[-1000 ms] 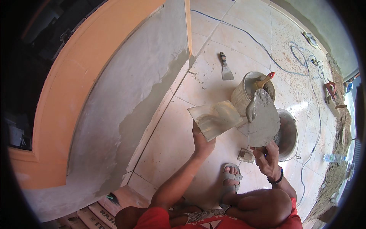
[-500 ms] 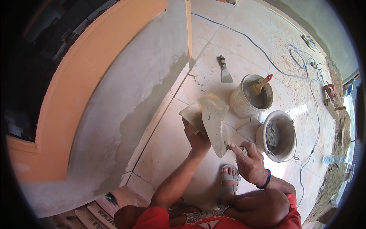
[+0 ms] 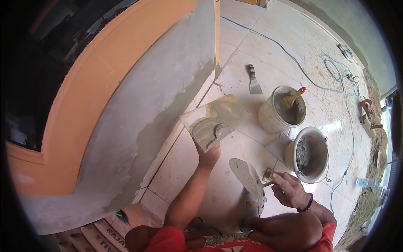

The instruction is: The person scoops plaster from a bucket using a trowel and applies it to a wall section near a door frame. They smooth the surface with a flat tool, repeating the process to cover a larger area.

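Observation:
My left hand [image 3: 208,154] grips a flat rectangular hawk [image 3: 235,110] from below, its top face turned up beside the wall. Wet grey mortar [image 3: 203,131] lies on its nearer part, with a thinner smear farther back. My right hand [image 3: 289,191] is closed on the handle of a pointed trowel [image 3: 244,174]. Grey residue coats the trowel's blade, which is apart from the hawk, lower and to its right, above my sandalled foot [image 3: 255,206]. The fingers under the hawk are partly hidden.
A bucket [image 3: 268,115] holding a brush [image 3: 296,98] and a pail [image 3: 289,155] of grey mortar stand at right. A scraper [image 3: 255,84] lies beyond. Cable [image 3: 287,54] crosses the tiles. The partly damp wall [image 3: 138,101] rises at left; bags [image 3: 98,237] lie lower left.
The trowel has come off the hawk, moving down and toward me with my right hand. The hawk has shifted left, and its mortar-covered top now shows.

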Demonstrator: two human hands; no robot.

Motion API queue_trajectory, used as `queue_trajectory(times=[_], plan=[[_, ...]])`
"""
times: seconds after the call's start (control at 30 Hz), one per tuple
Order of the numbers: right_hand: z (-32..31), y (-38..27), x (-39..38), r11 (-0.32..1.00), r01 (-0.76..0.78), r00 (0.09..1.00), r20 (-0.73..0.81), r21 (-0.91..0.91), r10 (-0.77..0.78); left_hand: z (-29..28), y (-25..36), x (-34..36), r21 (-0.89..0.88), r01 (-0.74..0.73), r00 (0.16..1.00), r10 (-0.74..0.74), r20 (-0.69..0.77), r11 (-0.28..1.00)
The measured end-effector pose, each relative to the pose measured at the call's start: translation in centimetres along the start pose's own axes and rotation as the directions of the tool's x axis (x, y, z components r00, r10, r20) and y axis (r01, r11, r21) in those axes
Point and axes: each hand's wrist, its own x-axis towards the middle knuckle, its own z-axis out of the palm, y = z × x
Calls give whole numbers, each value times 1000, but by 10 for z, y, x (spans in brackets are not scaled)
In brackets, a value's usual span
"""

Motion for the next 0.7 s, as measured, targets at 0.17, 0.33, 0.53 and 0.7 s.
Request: queue_trajectory(times=[0.17, 0.33, 0.53, 0.7], plan=[[-36, 27, -2, 800, -349, 935, 122, 487, 333, -7, -1, 0, -247, 157, 979, -118, 165, 956], [-48, 41, -10, 363, -471, 862, 331, 804, 384, -15, 4, 4, -380, 297, 925, -166, 342, 876], [-27, 49, -29, 78, -560, 773, 487, 825, 408, -15, 12, 1, -408, 391, 894, -236, 380, 825], [-7, 50, -27, -34, -561, 779, 541, 827, 317, -11, 50, 8, -134, 150, 904, -81, 420, 980]])
